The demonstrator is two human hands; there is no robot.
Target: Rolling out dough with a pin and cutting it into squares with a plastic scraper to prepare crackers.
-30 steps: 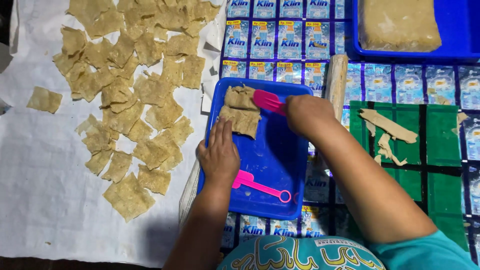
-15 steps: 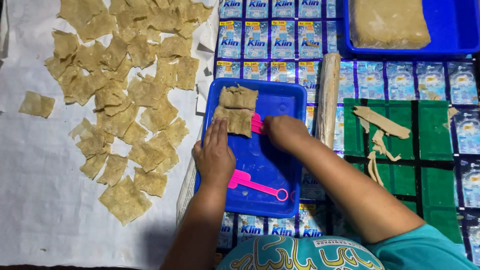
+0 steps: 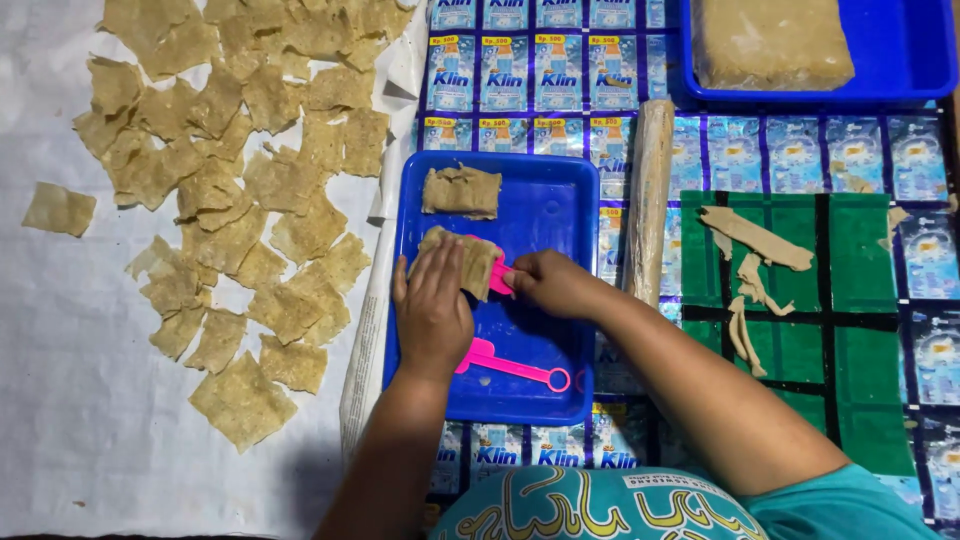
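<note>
Left hand: lies flat on the dough piece, fingers spread, pressing so it cannot slide.
Right hand: fist closed around the pink cutter, blade against the dough's edge.
Blue tray: holds the dough, another lump and a spare pink tool.
Cut squares: spread apart on white paper, so they do not stick.

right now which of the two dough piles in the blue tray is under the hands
The nearer tan dough stack in the small blue plastic tray: left hand presses it, right hand touches its edge. The far stack lies untouched.
</note>
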